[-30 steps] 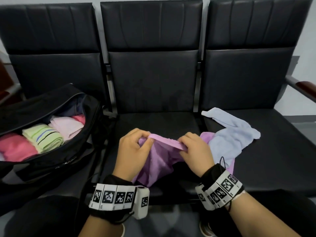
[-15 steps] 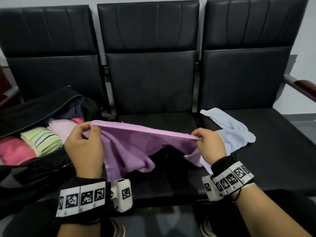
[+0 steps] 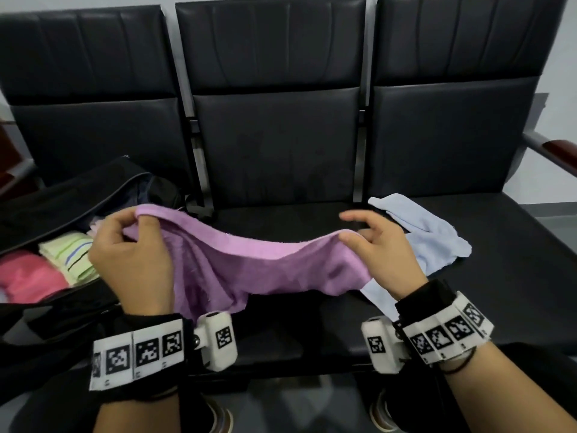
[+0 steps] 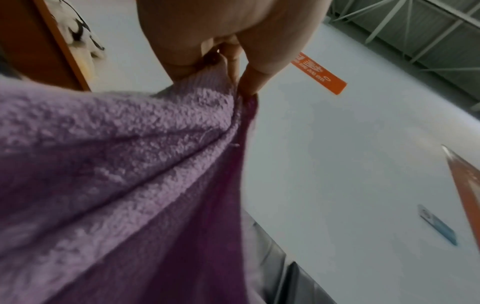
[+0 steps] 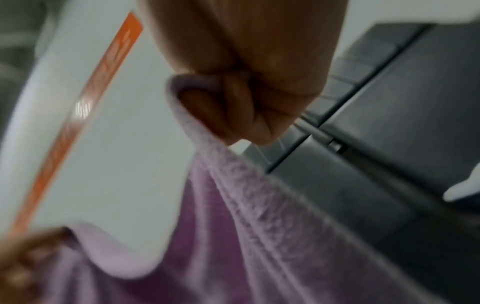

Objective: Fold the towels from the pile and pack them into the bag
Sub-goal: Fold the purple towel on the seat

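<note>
The person held a purple towel [image 3: 249, 264] stretched above the middle seat [image 3: 281, 220] of a row of black chairs; the left hand [image 3: 131, 254] pinched one upper corner between thumb and curled fingers, and the left wrist view showed that corner bunched under the fingertips [image 4: 246, 82]; the right hand [image 3: 381, 248] pinched the opposite corner with thumb and a finger, its other fingers spread loosely forward; the right wrist view, though blurred, showed the towel's hem wrapped over a fingertip [image 5: 202, 102]. The top edge sagged slightly between the two hands, and the rest of the cloth hung down in folds toward the near edge of the seat.

On the right seat, just behind and beside the right hand, lay a pale blue towel [image 3: 421, 232], crumpled and unfolded; part of it was hidden by the right wrist. On the left seat stood an open black bag [image 3: 62, 195]; inside it, side by side, lay a folded pink towel [image 3: 28, 276] and a folded green striped towel [image 3: 68, 260]; a paler pink towel showed just beyond, mostly hidden by the left hand. Both wrists wore bands [image 3: 140, 351] with black-and-white markers.
</note>
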